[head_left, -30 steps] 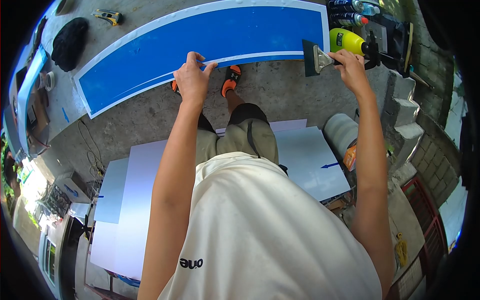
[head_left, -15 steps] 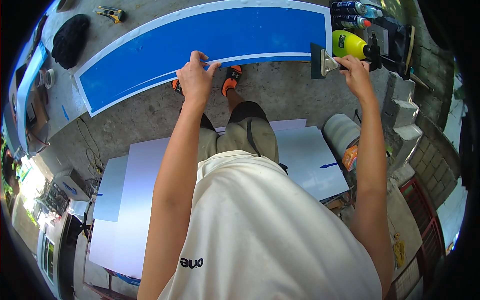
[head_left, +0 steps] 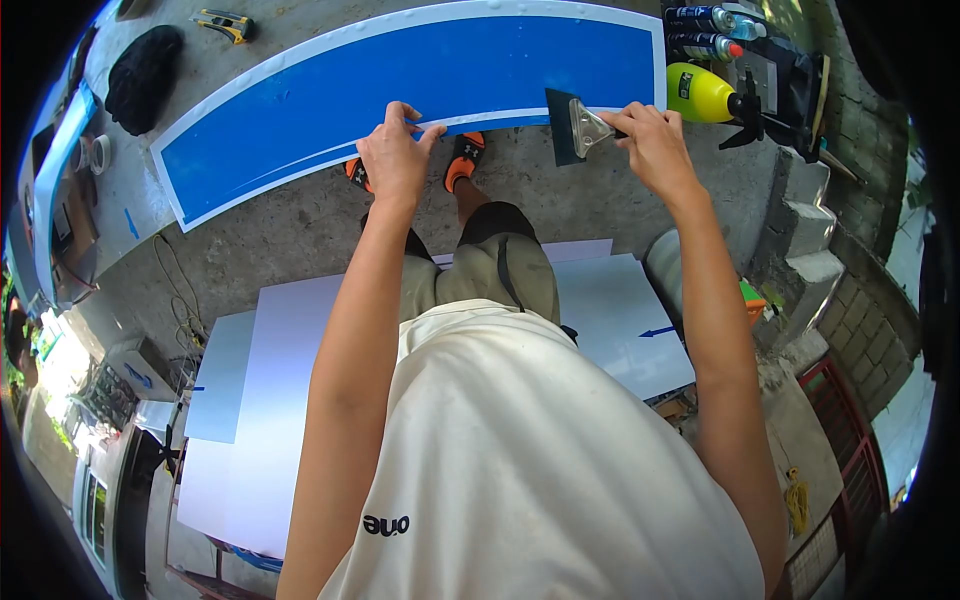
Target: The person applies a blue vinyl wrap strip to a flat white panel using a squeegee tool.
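Observation:
A long blue sheet with a white border (head_left: 460, 65) lies across the table in front of me. At its near edge, my left hand (head_left: 398, 150) has thumb and fingers pinched on the blue sheet's margin. My right hand (head_left: 655, 145) grips the handle of a squeegee (head_left: 575, 128), which has a metal clamp and a wide dark blade. The blade overlaps the near white border, to the right of my left hand. Small bumps show along the sheet's far border, and a thin white line runs through its lower left part.
A yellow spray bottle (head_left: 697, 92) and spray cans (head_left: 705, 46) stand by the sheet's right end. At the far left are a yellow utility knife (head_left: 225, 25), a black cloth bundle (head_left: 145, 78) and tape rolls (head_left: 100, 153). Pale panels (head_left: 280, 400) lie behind my legs; concrete steps (head_left: 805, 210) rise at right.
My right hand has moved left with the squeegee along the sheet's near edge, and the blade is now tilted. My left hand has stayed at the same spot on the edge.

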### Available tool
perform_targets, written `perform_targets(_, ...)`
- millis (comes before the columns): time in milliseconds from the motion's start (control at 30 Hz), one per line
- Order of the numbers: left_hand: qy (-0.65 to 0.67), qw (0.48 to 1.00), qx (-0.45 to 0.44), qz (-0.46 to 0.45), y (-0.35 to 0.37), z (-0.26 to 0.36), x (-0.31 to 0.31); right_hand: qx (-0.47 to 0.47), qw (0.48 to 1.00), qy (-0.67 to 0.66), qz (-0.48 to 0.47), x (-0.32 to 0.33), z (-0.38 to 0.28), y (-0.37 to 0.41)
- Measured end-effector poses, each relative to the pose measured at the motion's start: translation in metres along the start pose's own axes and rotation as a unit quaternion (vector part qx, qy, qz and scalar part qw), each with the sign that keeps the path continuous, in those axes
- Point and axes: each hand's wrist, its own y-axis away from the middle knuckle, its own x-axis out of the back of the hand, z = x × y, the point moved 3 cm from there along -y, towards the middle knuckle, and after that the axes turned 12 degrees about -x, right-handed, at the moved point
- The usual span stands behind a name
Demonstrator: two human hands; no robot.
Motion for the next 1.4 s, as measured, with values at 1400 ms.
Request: perform_targets(1400, 0.009, 1.0, -0.004, -0.001, -0.001, 0.002, 0.002, -0.011, 1.0, 0.011, -0.006, -0.006, -0.01, 0.004)
